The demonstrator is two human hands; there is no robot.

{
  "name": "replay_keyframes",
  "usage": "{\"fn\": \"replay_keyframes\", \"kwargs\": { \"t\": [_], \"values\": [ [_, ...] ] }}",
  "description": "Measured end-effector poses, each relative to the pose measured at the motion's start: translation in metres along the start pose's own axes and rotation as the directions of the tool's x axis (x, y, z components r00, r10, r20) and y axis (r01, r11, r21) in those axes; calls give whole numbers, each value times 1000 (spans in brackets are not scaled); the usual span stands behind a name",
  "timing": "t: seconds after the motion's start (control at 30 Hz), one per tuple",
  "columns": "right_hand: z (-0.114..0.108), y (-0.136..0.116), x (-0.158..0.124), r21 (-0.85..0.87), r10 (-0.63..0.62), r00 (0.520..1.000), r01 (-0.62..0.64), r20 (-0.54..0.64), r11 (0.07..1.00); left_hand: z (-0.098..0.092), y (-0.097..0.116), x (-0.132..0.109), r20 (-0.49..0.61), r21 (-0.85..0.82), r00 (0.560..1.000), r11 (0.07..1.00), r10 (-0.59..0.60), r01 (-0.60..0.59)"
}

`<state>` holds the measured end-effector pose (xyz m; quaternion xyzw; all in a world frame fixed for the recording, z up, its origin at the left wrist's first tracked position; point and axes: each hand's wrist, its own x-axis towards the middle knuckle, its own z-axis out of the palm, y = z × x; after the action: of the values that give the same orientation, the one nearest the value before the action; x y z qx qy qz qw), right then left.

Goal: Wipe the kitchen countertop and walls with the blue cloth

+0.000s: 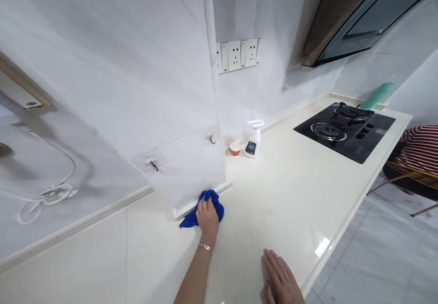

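My left hand (206, 217) grips a blue cloth (219, 206), pressing it to the cream countertop (280, 194) against the low skirting at the foot of the white wall corner. Part of the cloth bunches up above the fingers, and a pointed end spreads out to the left. A bracelet circles that wrist. Near the front edge my right hand (282, 279) lies flat on the counter, fingers stretched out, holding nothing.
Beyond the corner stand a white spray bottle (253, 140) and a small red and white tub (234, 149). Farther right is a black gas hob (345, 128) with a green cylinder (377, 96) behind it. A person in a striped top (420, 149) sits at the right.
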<state>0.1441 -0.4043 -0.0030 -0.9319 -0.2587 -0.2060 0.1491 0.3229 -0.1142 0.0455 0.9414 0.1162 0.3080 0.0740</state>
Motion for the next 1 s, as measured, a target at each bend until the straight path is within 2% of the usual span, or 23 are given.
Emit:
{"fn": "replay_keyframes", "kwargs": {
  "t": [0.2, 0.33, 0.43, 0.63, 0.8, 0.87, 1.0],
  "values": [
    [-5, -2, 3, 2, -5, 1000, 5, 23, 1000, 5, 5, 7, 54, 50, 987, 987, 150, -152],
    [-6, -3, 6, -9, -11, 1000, 11, -2, 1000, 13, 11, 17, 124, 12, 960, 967, 251, -254],
    [-6, -3, 4, 15, 8, 1000, -9, 22, 1000, 20, 16, 24, 183, -30, 935, 952, 304, -304],
    [-3, -3, 2, 41, 35, 998, -37, 46, 998, 24, 20, 38, 274, -116, 882, 924, 383, -365],
    [1, 0, 2, 31, 12, 1000, -12, 13, 999, 27, 34, 50, 287, -185, 850, 896, 441, -403],
    [3, 2, 1, 9, -1, 1000, 1, 18, 1000, 30, 44, 54, 278, -211, 850, 892, 447, -400],
    [9, 8, -2, -41, -20, 1000, 20, 3, 999, 30, 54, 52, 249, -230, 880, 907, 405, -352]
  ]
}}
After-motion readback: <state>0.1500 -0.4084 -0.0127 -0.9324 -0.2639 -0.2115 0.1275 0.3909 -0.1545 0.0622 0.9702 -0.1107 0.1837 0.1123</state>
